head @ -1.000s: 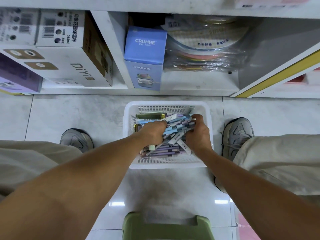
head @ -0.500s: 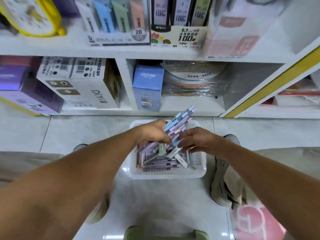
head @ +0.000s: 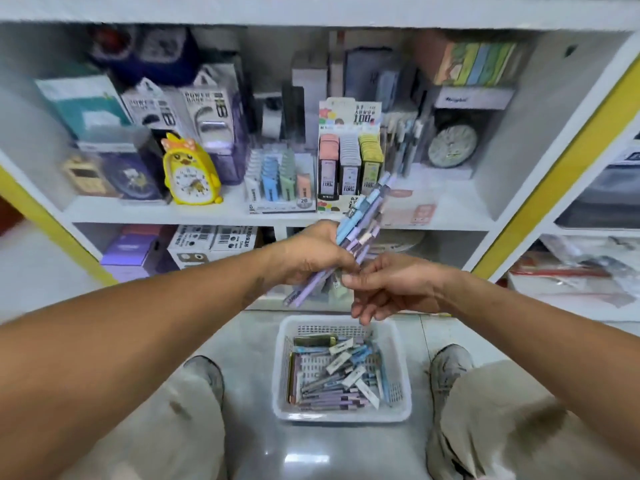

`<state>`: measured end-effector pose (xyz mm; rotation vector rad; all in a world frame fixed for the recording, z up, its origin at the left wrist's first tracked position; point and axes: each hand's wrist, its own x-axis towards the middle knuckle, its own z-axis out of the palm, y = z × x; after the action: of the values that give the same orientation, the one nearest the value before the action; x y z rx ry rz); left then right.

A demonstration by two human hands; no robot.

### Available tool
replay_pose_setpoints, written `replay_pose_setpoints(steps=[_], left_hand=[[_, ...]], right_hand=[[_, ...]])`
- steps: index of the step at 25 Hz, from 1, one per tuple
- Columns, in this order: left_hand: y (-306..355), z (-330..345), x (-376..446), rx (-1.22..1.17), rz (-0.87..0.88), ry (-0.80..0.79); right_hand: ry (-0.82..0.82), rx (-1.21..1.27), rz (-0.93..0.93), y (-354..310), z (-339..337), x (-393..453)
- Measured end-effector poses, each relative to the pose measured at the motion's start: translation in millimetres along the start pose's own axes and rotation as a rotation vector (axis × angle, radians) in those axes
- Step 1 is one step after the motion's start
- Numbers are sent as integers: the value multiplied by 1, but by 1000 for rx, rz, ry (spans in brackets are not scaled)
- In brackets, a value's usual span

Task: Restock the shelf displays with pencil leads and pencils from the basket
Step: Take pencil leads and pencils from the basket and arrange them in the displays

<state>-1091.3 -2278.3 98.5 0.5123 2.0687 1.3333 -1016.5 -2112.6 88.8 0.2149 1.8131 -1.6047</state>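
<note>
a: what's around you?

b: a white shelf (head: 277,216) of stationery in front of me, a yellow duck clock (head: 190,173) on it. just right of the clock stand the pencil lead displays (head: 349,168), and right of those a rack of pencils (head: 403,143). the white basket (head: 343,415) sits on the tiled floor between my shoes.

a: how far along?

b: early to midway, i'd judge. the basket is far from empty, with a loose heap of pencils and small boxes in it. nothing from this handful is on the shelf yet.

a: and your hands?

b: my left hand (head: 311,254) is wrapped around a bundle of blue and purple pencils (head: 360,230), tips slanting up toward the displays. my right hand (head: 391,285) is beside it, thumb and forefinger at the bundle's lower part; i can't tell if they pinch one. the other fingers hang loose.
</note>
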Motion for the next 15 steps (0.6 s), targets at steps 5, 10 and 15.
replay_pose_setpoints(steps=[5,10,15], left_hand=[[45,-29,-13,-51,-33,378],[66,-56,-16,-260,-28,521],[78,-94,-9,-460,-36,503]], right_hand=[[279,5,-248,-64,29,-11],[355,-160,-341,-101,33,-18],[202,-34,-336,-109,7,-25]])
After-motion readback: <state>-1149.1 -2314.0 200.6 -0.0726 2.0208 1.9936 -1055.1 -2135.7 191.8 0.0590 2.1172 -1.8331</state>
